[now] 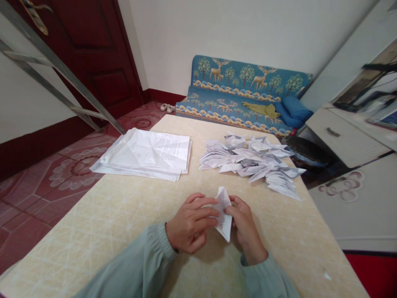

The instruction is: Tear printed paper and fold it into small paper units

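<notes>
A small folded sheet of printed paper (223, 215) stands tilted between my two hands, just above the table. My right hand (245, 223) pinches its right edge, thumb on the near face and fingers behind. The fingertips of my left hand (194, 221) lie against its left side, the fingers slightly apart and bent; whether they grip it is hard to see. Beyond my left hand lies a stack of creased printed sheets (149, 153). Many folded paper pieces (248, 159), some nested in rows, are heaped beyond my right hand.
The table (130, 231) has a pale yellow patterned cover. Behind it stands a blue sofa (232, 99) with a yellow cloth (262, 109). A metal ladder (62, 66) leans at the left near a dark red door (93, 45). A white drawer cabinet (350, 136) stands at the right.
</notes>
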A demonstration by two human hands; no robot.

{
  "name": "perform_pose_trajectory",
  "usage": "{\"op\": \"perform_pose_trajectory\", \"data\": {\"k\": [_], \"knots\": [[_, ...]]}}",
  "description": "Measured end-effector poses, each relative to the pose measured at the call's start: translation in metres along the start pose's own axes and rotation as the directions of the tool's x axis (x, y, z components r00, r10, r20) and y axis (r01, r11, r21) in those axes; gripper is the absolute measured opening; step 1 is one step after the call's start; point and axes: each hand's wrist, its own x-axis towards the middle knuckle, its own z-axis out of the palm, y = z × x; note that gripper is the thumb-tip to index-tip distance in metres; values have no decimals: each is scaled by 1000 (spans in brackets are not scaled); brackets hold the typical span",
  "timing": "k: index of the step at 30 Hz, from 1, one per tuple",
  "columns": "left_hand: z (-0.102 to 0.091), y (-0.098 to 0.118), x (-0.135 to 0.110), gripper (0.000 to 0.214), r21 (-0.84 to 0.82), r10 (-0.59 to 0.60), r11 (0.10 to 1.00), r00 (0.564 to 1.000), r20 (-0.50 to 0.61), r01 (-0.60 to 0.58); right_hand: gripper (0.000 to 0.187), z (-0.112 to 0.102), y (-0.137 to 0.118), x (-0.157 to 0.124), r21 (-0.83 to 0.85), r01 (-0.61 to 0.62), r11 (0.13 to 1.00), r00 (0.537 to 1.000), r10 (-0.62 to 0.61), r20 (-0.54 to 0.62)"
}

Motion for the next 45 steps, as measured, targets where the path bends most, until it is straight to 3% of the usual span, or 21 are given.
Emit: {"op": "perform_pose_trajectory", "data": {"k": [4, 7, 11, 14, 16, 19, 23, 27, 29, 31, 34, 38, 41, 45], "knots": [[-7, 1, 1, 22, 13, -41, 999, 998, 37, 41, 30, 0, 1, -1, 78, -124, 989, 980, 109, 168], [-6, -2, 0, 15, 5, -131, 991, 991, -31, 131, 29, 4, -2, -4, 66, -138, 988, 963, 119, 244], [-4, -6, -2, 9, -104, -258, 965, 947, -192, 242, 42, 11, -6, -6, -22, 104, 994, 981, -99, 165], [-3, -5, -1, 14, -181, -401, 911, 897, -185, 369, 32, 12, -7, -9, -55, 266, 962, 951, -253, 175], [-2, -3, 0, 19, -227, -493, 861, 857, -149, 455, 19, 12, -8, -12, -9, 278, 960, 940, -270, 207], [0, -4, 2, 25, -359, -613, 758, 782, -112, 544, 21, 13, -10, -15, 70, 249, 966, 942, -259, 215], [6, -9, 1, 30, -609, -751, 521, 660, 5, 598, 21, 17, -12, -18, 114, 240, 964, 931, -261, 254], [9, -10, -1, 34, -717, -761, 367, 634, 135, 593, 17, 22, -11, -22, 127, 246, 961, 931, -271, 243], [8, -7, -1, 35, -757, -749, 323, 642, 162, 568, 16, 23, -10, -23, 128, 258, 958, 935, -281, 216], [7, -3, 1, 32, -785, -710, 353, 692, 130, 510, 15, 23, -9, -25, 103, 276, 956, 939, -291, 182], [6, 3, 4, 44, -731, -653, 525, 758, -17, 436, 14, 23, -8, -26, 58, 310, 949, 940, -315, 128], [5, 5, 7, 24, -596, -601, 688, 786, -146, 415, 13, 23, -7, -27, 73, 310, 948, 943, -316, 100], [4, 6, 8, 10, -522, -551, 760, 810, -201, 387, 12, 24, -6, -27, 113, 286, 951, 947, -299, 115], [5, 10, 10, 8, -438, -514, 818, 814, -270, 372, 16, 25, -4, -26, 168, 291, 942, 943, -312, 116]]}}
